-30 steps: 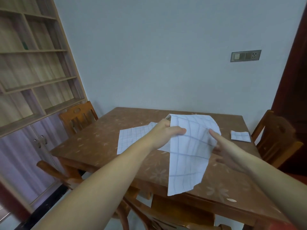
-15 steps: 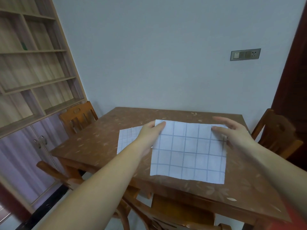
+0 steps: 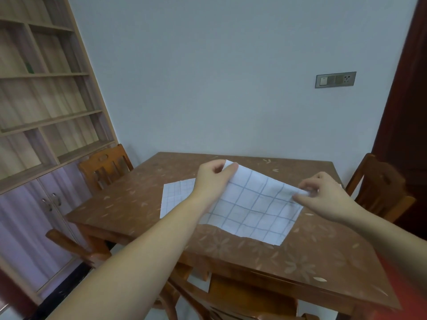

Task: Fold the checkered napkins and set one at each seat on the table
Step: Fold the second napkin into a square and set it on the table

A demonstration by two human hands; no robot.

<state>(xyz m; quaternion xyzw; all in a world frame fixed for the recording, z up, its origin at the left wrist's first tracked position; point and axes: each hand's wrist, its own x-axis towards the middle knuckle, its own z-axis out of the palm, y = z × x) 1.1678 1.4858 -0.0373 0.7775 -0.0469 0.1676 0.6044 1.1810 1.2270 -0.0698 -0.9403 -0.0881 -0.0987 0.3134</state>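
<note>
Napkin (image 3: 254, 204) with the blue checks was on the near half of the table (image 3: 300, 262), with its near edge flat on the wood and its far edge raised off it. Left hand (image 3: 212, 181) pinched the far left corner between thumb and fingers. The right hand (image 3: 323, 195) pinched the far right corner the same way, so both were grasping cloth. A second napkin (image 3: 175, 195) lay spread flat on the table just left of this one, partly hidden behind the left forearm. Looked to me like the first fold was just starting. Next move, I'd say, called for carrying both corners together toward the table's near edge, lining them up with the near corners, then pressing the crease flat. An uneven pull would probably skew it.
</note>
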